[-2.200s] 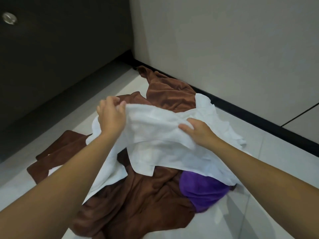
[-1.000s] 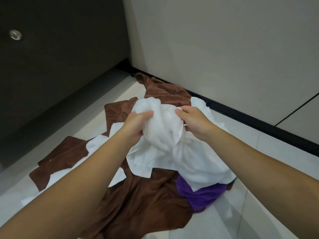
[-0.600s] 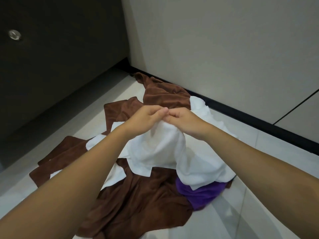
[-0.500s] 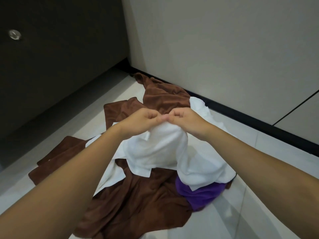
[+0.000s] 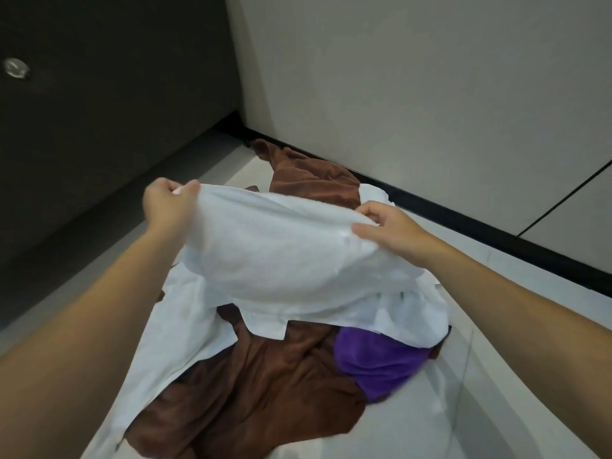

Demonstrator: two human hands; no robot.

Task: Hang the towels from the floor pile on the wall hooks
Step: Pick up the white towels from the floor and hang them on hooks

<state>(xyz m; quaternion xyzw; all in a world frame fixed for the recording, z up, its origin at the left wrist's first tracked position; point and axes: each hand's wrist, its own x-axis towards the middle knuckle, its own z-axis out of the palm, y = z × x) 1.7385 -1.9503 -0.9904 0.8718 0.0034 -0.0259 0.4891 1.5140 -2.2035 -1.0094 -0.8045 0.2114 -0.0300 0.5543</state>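
Both hands pinch the white towel (image 5: 281, 256) edge, left hand (image 5: 167, 207) and right hand (image 5: 387, 226) spread apart, over brown towel (image 5: 258, 385) and purple towel (image 5: 377, 366)

The plain white terry towel (image 5: 281, 260) is unpatterned; under it lie a solid dark brown fabric towel (image 5: 265, 392) and a solid vivid purple fabric towel (image 5: 374, 362). The glossy floor tiles (image 5: 430, 425) are pale grey-white, the smooth wall panel (image 5: 414, 94) light grey, its skirting strip (image 5: 463, 223) black. The flat cabinet front (image 5: 99, 111) at left looks dark brown, perhaps black in the dimness, with a round silver knob (image 5: 15, 67).
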